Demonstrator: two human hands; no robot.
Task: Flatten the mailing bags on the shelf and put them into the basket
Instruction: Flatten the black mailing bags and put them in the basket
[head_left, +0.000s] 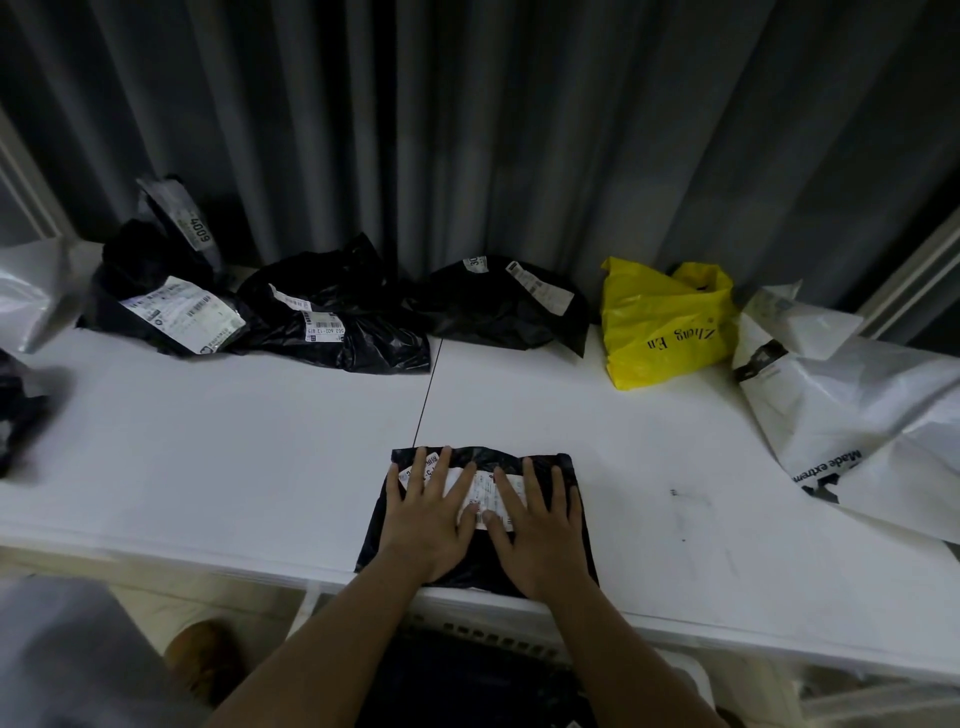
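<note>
A black mailing bag (579, 530) with a white label lies flat at the front edge of the white shelf (234, 457). My left hand (428, 519) and my right hand (537, 530) both press down on it, palms flat and fingers spread, thumbs nearly touching over the label. Below the shelf edge, between my forearms, shows the white perforated rim of a basket (498, 639) with dark contents inside.
Along the back stand three crumpled black mailing bags (156, 306) (337, 317) (498, 306), a yellow plastic bag (665, 327) and a large white mailing bag (852, 415) at right. More bags poke in at the left edge (21, 405). A grey curtain hangs behind.
</note>
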